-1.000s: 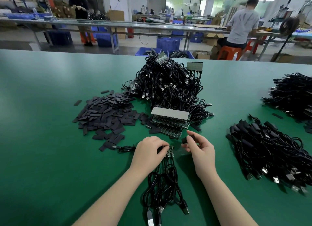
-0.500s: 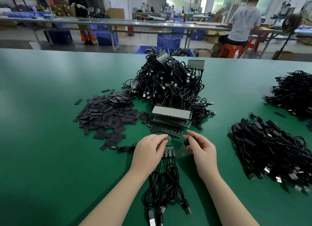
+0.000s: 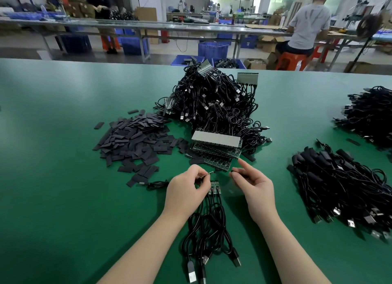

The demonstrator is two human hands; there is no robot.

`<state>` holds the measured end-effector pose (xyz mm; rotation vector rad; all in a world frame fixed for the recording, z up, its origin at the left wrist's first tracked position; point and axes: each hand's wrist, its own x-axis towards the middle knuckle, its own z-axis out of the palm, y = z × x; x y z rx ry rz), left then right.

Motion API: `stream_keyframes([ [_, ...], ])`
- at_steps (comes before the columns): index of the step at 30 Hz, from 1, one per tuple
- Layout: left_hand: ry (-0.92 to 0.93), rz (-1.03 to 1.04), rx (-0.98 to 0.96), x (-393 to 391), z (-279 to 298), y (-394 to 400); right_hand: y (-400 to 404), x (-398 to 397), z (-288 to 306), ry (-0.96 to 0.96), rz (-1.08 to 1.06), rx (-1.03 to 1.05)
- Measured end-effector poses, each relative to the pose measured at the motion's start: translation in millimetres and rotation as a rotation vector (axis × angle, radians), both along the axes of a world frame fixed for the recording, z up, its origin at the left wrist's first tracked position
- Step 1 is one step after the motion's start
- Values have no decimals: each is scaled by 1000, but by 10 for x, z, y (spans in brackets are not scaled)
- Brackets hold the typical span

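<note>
The left hand point(image 3: 186, 190) is curled, its thumb and forefinger pinching a thin dark part point(image 3: 209, 173) that shows edge-on as a narrow sliver poking out toward the right; it is too small to tell more. The right hand point(image 3: 254, 186) pinches a small black piece point(image 3: 233, 173) at its fingertips, with the forefinger held straight above it. The two pieces sit close together, apart, just above the matte green table point(image 3: 63, 199).

Below them lies a short strip of green circuit boards point(image 3: 214, 187), with glossy black USB cables point(image 3: 210, 237) looping from it toward the person and ending in flat metal plugs. Just beyond the hands is a stack of green board panels point(image 3: 216, 148) with a grey top. To its left flat, dull black sleeves point(image 3: 135, 141) lie scattered, and behind it is a tangled heap of cables point(image 3: 212, 101). Sleeved cables point(image 3: 339, 184) are piled to the right.
</note>
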<state>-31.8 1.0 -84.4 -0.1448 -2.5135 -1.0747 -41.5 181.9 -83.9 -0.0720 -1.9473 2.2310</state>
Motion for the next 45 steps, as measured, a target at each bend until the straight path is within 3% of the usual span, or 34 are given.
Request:
stream_keyframes([
  [13, 90, -162, -114, 33, 62, 35, -76, 42, 3, 71, 97, 308],
  [25, 62, -249, -170, 17, 56, 27, -67, 31, 1, 68, 132, 261],
  [36, 27, -228, -52, -2, 56, -12, -37, 56, 51, 20, 284, 112],
  [45, 19, -230, -21, -1, 39, -25, -81, 59, 79, 55, 255, 235],
])
